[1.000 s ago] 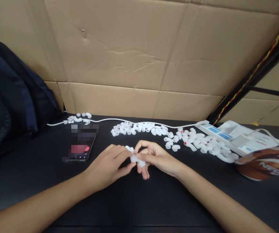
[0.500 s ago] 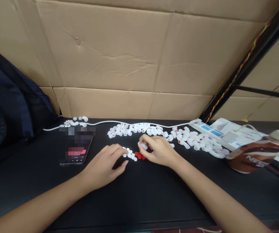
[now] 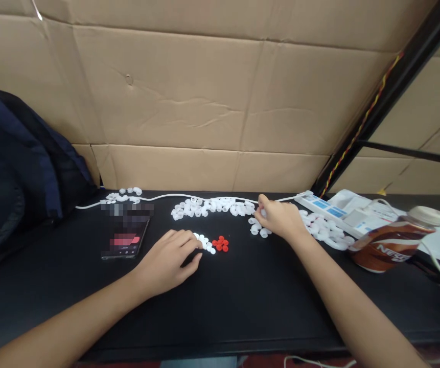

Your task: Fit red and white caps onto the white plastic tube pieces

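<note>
On the black table, my left hand (image 3: 174,258) rests with thumb and fingers apart, its fingertips touching the edge of a small group of white discs (image 3: 206,244). Just right of those discs lies a cluster of small red discs (image 3: 220,244). My right hand (image 3: 277,217) is over the white plastic pieces at the back right, fingers bent together; whether anything is between them is hidden. Beside its fingertips are a few loose white pieces (image 3: 260,230). A long heap of white ring-like pieces (image 3: 192,207) stretches to its left, and more white pieces (image 3: 325,228) lie to its right.
A phone (image 3: 125,237) lies left of my left hand, with small white pieces (image 3: 123,197) behind it. A dark backpack (image 3: 24,158) stands at the left. At the right are a power strip (image 3: 329,210), papers and a brown bottle (image 3: 392,245). Cardboard (image 3: 174,97) stands behind.
My right hand has moved back and to the right, from beside the red discs to the white pieces. The white piece it held is no longer visible in it. My left hand has barely moved.
</note>
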### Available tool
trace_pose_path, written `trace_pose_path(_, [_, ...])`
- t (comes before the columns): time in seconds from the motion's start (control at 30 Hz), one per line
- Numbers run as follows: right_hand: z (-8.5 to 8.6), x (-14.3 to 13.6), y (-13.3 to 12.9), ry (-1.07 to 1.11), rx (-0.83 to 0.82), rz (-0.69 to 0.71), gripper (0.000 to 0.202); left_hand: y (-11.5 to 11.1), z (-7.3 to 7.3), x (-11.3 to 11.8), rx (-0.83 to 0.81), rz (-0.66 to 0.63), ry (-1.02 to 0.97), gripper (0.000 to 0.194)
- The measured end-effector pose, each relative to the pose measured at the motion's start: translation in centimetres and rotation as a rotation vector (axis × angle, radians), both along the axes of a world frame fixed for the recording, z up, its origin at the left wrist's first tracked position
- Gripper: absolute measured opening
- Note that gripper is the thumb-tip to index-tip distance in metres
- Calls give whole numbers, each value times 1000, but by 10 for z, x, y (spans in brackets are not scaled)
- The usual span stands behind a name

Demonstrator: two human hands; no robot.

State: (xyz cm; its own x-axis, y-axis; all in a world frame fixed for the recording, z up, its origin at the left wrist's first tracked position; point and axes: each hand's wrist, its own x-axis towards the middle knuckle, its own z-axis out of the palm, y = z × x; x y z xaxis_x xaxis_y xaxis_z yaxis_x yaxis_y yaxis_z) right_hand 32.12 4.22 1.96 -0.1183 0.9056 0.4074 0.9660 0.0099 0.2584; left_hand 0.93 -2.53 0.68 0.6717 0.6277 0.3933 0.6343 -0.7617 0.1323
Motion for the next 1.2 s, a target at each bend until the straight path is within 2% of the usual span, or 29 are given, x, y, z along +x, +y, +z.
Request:
trace_pose_path(0.1, [0,8,3,24,-88,-57,18,-1,6,-10,172,172,87,23])
trace_pose_path(0.2, [-1,13,5,45,-123,-82,17,-4,12,-33,294,483,198,41])
trace_pose_path(0.3, [-1,15,7,52,-125,-79,15,-6,13,-59,267,832,312,68])
trace_pose_path(0.4, [0,15,7,69,-129,-78,14,-6,7,-79,138,1015,384,80])
trace_pose_path(0.53, [1,15,8,90,-152,-71,14,-5,-1,-85,20,1026,353,78])
trace_pose_path(0.7, [-2,19,10,79,-178,-73,14,-10,3,-77,-14,1016,293,67])
trace_pose_path(0.83, [-3,21,10,70,-211,-75,13,-24,1,-75,-12,1009,280,68])
trace_pose_path(1.07, [2,24,11,61,-342,-116,17,-58,-17,-81,35,968,220,70])
trace_pose_path(1.2, [1,28,14,55,-374,-139,19,-69,-23,-85,62,926,186,71])
